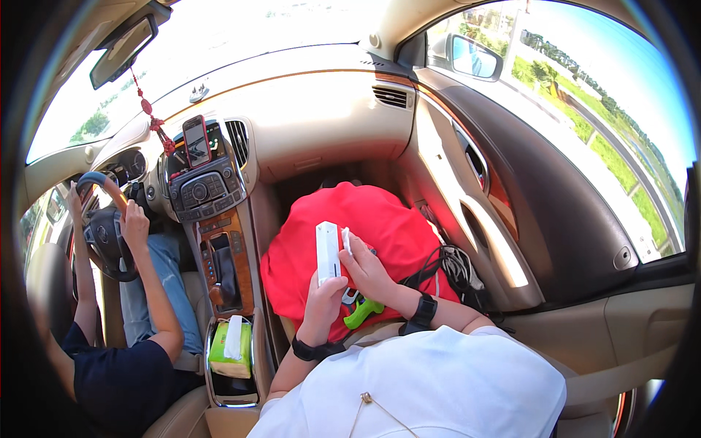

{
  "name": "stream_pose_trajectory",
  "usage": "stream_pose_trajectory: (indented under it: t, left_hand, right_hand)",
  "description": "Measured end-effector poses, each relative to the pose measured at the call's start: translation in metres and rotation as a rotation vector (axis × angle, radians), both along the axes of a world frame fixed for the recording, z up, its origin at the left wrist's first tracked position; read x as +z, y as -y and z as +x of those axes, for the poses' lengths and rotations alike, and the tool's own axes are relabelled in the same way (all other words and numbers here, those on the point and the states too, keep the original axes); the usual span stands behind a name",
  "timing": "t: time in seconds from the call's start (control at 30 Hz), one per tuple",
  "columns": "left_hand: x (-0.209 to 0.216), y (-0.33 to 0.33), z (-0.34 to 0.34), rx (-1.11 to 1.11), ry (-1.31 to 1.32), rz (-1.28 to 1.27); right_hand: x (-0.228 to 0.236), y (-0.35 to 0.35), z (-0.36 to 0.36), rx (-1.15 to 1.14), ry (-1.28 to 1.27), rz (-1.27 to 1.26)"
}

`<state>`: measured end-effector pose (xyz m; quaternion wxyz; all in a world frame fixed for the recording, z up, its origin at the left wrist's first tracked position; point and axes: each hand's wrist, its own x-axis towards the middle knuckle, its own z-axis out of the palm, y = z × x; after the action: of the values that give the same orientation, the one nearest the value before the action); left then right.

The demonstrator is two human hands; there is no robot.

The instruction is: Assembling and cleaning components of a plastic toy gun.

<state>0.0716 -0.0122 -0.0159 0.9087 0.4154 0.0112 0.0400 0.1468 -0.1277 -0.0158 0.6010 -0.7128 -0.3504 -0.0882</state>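
Observation:
My left hand (321,301) is closed round the lower end of a slim white rectangular box (327,248), which stands up lengthwise over my lap. Close by on its right, my right hand (367,271) pinches a small white piece (346,238); whether it is tissue or cloth I cannot tell. Red fabric (307,219) spreads across my lap beneath both hands. Below the right wrist lies a bright green object (363,314) with a curved, handle-like shape, partly covered by my arm. Black straps circle both my wrists.
Black cables (456,270) lie bundled by the door on the right. In the console at left sits a green tissue pack (231,349). A phone (196,140) is mounted on the dashboard. Another person's hands (134,225) hold the steering wheel (109,191).

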Motion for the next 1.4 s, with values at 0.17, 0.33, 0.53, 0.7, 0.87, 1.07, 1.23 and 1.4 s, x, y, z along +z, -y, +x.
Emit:
stream_pose_trajectory:
  t: [0.17,0.33,0.53,0.7,0.87,1.07,1.23,1.4]
  left_hand:
    - [-0.009,-0.009,-0.006,-0.02,0.06,-0.037]
    - [0.006,-0.019,-0.031,0.106,0.066,0.23]
    - [0.017,-0.046,-0.042,0.15,0.224,0.755]
    - [0.022,-0.035,-0.047,0.16,0.278,0.664]
    - [0.02,-0.015,-0.045,0.22,0.359,0.782]
    - [0.041,0.001,-0.051,0.286,0.697,1.347]
    - [0.045,0.017,-0.052,0.279,0.752,1.447]
    - [0.047,0.01,-0.052,0.257,0.784,1.466]
  right_hand:
    - [-0.003,-0.003,-0.005,0.043,-0.202,0.07]
    - [-0.009,-0.017,-0.016,0.293,-0.625,0.427]
    - [-0.018,-0.026,-0.029,0.266,-0.501,0.367]
    - [-0.018,-0.02,-0.032,0.359,-0.706,0.34]
    - [-0.014,-0.001,-0.032,0.339,-1.187,0.435]
    - [-0.008,0.012,-0.03,0.701,-1.476,0.405]
    - [-0.019,0.02,-0.016,0.455,-1.378,0.24]
    - [-0.015,0.017,-0.015,0.52,-1.331,0.173]
